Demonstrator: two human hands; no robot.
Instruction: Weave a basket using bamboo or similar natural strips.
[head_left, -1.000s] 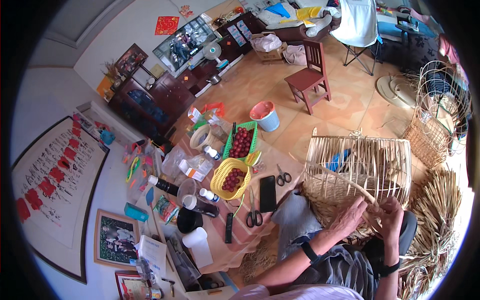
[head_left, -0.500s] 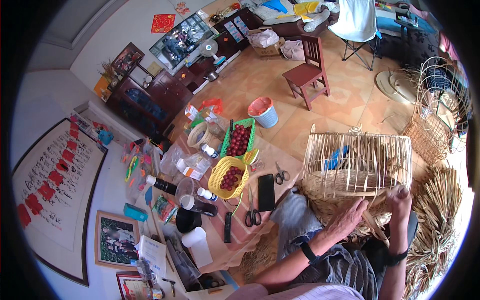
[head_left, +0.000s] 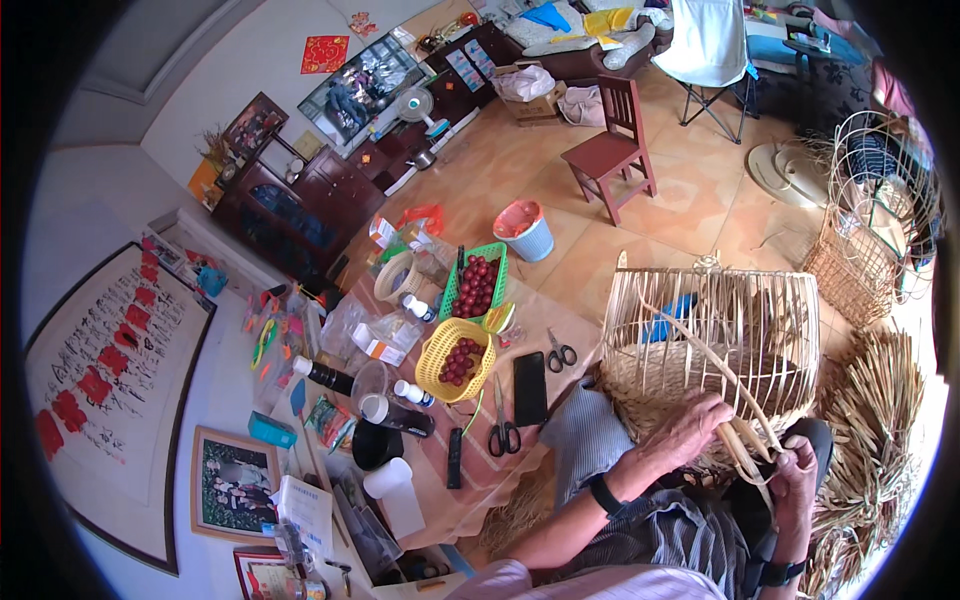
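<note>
A half-woven straw basket (head_left: 710, 330) lies on its side by my lap, with open upright stakes and a blue item (head_left: 665, 320) inside. My left hand (head_left: 695, 430) grips pale flat strips (head_left: 740, 395) at the basket's near edge, fingers closed. Lower and to the right, my right hand (head_left: 795, 475) pinches the end of a strip. A thick bundle of dry straw (head_left: 875, 420) lies right of my legs.
On the cloth-covered table (head_left: 450, 500) at left are scissors (head_left: 504, 435), a black phone (head_left: 530, 390), fruit baskets (head_left: 455, 365), cups and bottles. A wooden chair (head_left: 600, 155), a bin (head_left: 522, 235) and wire-and-rattan baskets (head_left: 850, 270) stand beyond.
My right hand rose slightly, then moved lower with a strip. A long strip now slants across the basket's front toward it. My left hand stays at the near edge.
</note>
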